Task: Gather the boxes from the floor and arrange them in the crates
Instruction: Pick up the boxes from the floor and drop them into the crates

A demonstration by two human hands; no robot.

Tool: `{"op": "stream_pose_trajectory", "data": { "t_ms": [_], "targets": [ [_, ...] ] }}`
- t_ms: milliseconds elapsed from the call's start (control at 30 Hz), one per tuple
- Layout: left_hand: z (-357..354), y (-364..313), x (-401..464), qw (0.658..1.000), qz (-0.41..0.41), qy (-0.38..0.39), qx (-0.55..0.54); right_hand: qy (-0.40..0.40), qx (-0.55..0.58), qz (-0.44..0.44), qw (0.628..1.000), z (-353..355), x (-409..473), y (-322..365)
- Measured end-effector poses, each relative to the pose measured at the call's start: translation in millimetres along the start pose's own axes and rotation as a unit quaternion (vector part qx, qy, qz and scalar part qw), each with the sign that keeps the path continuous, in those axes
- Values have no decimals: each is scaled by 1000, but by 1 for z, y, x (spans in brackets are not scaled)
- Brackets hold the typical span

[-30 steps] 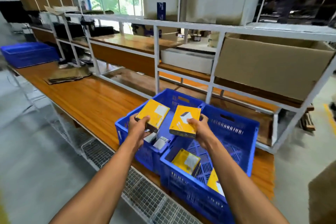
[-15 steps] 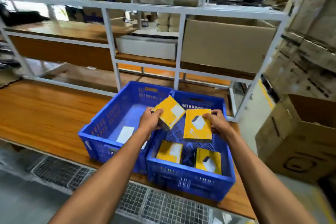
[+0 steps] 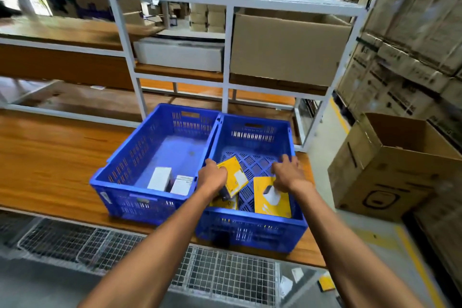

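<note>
Two blue crates stand side by side on the wooden bench. Inside the right crate (image 3: pixel 252 130), my left hand (image 3: pixel 212 177) grips a tilted yellow box (image 3: pixel 235 179), low over another yellow box (image 3: pixel 225 204) that is mostly hidden. My right hand (image 3: pixel 287 172) hovers with spread fingers at the top edge of a third yellow box (image 3: pixel 272 199), which lies flat on the crate floor. The left crate (image 3: pixel 160 127) holds two white boxes (image 3: pixel 160 179) near its front wall.
A white shelf frame (image 3: pixel 225 57) with a large carton (image 3: pixel 287 50) rises behind the crates. Stacked cartons and an open carton (image 3: pixel 390 170) stand to the right. On the floor by a wire rack (image 3: pixel 225 272) lie a yellow box (image 3: pixel 326 282) and small white boxes (image 3: pixel 287 284).
Both hands came down into the right crate. My right hand let its yellow box go onto the crate floor. My left hand still holds its box, now lower.
</note>
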State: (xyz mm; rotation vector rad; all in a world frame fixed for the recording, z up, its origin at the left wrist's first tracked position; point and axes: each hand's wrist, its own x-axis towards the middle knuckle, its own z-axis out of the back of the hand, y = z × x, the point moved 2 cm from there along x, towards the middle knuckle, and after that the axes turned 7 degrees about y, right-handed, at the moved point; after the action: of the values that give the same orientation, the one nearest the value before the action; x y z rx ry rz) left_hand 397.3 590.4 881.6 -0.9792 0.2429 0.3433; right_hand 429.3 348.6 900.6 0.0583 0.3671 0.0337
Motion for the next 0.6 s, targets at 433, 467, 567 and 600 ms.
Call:
{"op": "stream_pose_trajectory", "data": {
  "t_ms": [433,467,567,600],
  "targets": [
    [-7,-32,-23,860,-25,8,510,72,-38,58,995,-37,23,23],
    [-7,-39,-26,836,-37,-4,547,71,-34,70,994,-36,24,25],
    [-7,-56,-26,834,-80,-13,545,57,-3,89,994,-33,24,32],
    [-7,-59,-23,836,-105,-11,538,51,7,92,994,-32,24,32]
  ]
}}
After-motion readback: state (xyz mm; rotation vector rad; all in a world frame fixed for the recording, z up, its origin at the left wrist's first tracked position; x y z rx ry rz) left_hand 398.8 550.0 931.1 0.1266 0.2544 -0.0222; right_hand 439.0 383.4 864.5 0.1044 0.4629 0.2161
